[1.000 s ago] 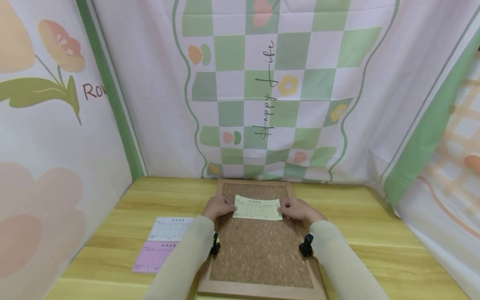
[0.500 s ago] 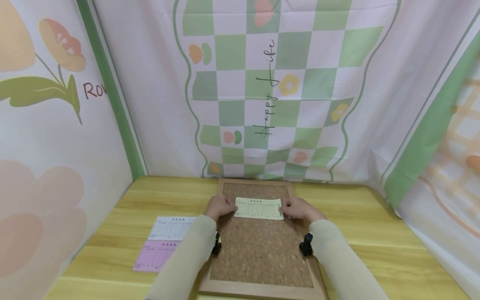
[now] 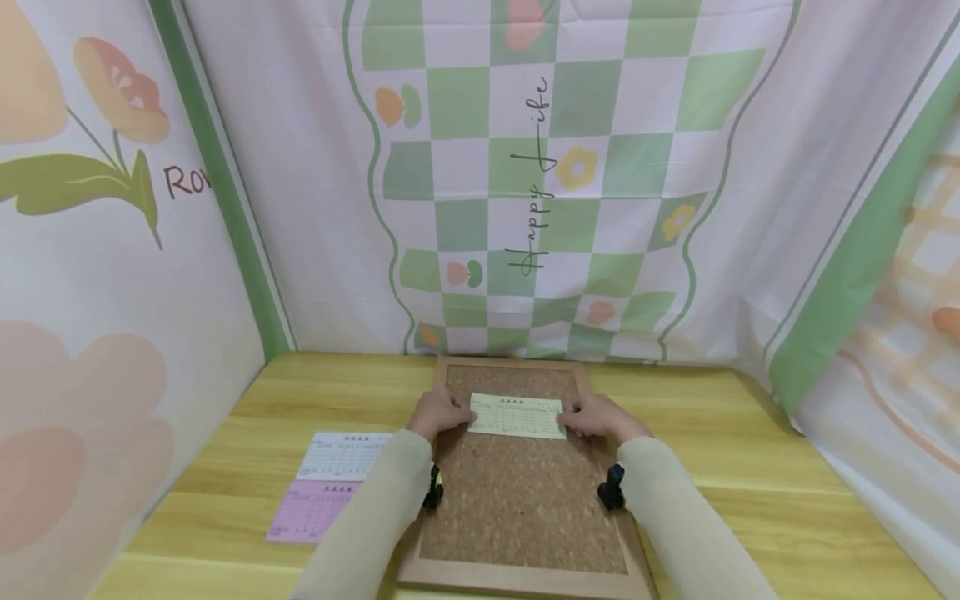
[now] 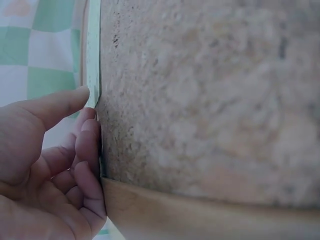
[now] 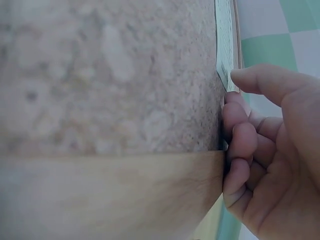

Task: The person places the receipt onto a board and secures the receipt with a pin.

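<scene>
Over the corkboard (image 3: 522, 504), left fingers (image 4: 87, 141) and right fingers (image 5: 244, 141) pinch a yellow slip (image 3: 517, 416).

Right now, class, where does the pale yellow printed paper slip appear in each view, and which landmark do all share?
Head: the pale yellow printed paper slip, lower half, just right of centre.
Left wrist: the slip, a thin strip, upper left.
Right wrist: the slip, a thin strip, top, right of centre.
Shared landmark: the brown wood-framed cork board.
</scene>
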### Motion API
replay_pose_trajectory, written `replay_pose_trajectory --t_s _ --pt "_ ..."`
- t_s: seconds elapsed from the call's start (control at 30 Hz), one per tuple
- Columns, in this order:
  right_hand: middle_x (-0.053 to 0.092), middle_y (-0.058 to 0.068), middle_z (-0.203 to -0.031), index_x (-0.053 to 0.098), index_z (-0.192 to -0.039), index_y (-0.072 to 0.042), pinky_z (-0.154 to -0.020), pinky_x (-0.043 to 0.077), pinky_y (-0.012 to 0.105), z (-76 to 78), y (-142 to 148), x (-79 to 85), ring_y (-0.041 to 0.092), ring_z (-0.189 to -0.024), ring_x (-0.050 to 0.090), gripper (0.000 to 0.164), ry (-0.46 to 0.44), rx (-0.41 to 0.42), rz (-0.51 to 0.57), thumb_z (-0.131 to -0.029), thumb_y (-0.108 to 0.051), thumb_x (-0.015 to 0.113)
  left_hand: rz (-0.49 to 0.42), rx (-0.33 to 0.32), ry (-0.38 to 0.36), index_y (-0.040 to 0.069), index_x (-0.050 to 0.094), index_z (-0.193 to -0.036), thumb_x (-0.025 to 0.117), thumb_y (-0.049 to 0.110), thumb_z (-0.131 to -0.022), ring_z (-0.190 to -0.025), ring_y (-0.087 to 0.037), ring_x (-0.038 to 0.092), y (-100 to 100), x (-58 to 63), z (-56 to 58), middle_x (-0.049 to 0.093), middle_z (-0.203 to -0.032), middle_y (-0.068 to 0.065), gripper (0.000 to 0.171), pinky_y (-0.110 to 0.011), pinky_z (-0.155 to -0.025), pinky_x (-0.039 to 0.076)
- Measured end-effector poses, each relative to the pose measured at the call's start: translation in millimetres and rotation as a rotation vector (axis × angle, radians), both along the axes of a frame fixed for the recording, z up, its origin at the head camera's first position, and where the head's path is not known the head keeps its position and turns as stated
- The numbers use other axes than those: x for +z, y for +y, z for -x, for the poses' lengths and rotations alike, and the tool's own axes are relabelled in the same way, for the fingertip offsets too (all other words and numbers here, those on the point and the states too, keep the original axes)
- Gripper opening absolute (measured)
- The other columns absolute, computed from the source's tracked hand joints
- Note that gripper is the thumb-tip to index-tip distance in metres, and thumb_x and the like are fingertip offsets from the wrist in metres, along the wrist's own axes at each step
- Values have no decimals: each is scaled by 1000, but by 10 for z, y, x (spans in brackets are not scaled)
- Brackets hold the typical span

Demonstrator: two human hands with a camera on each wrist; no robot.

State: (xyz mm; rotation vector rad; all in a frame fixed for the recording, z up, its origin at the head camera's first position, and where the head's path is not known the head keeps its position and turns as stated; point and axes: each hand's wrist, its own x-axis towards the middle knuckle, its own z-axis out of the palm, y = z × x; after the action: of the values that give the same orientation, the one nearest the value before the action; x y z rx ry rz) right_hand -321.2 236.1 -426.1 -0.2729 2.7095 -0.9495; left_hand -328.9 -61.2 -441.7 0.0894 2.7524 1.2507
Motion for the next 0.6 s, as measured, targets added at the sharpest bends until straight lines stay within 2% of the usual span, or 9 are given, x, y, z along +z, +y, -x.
replay_pose_trajectory --t_s 0.17,0.23,0.4,0.5,0.6 --pt "49 -1 -58 51 -68 -12 -56 40 30 21 15 -13 15 -53 43 36 3 2 -18 -99 -26 62 -5 -32 -22 15 44 -52 78 22 -87 -46 -12 30 -22 24 -4 35 -49 5 49 -28 -45 29" --pt "50 -1 -58 52 -69 -12 -56 39 29 31 22 -17 15 -53 43 35 0 2 -19 -99 -27 62 4 -56 -23 14 50 -57 78 21 -87 -48 -12 36 -32 55 -13 41 -52 4 42 -27 -46 33" --pt "50 -1 -59 52 -70 -12 -56 38 29 27 20 -12 14 -54 43 34 -4 3 -17 -99 -26 63 68 -153 -2 9 69 -86 77 20 -89 -62 -14 55 -62 135 -43 62 -70 -2 14 -29 -58 47" --pt "50 -1 -59 52 -69 -12 -56 39 29 9 13 -4 15 -54 44 34 2 6 -10 -99 -26 63 119 -220 10 5 71 -102 76 21 -90 -75 -17 61 -89 174 -46 67 -87 -4 21 -34 -71 52" --pt "49 -1 -58 52 -69 -12 -56 40 30 -6 16 1 15 -53 44 35 3 1 -6 -99 -26 63 148 -282 18 3 67 -117 77 22 -89 -97 -22 62 -120 194 -32 66 -110 -8 35 -39 -88 51"
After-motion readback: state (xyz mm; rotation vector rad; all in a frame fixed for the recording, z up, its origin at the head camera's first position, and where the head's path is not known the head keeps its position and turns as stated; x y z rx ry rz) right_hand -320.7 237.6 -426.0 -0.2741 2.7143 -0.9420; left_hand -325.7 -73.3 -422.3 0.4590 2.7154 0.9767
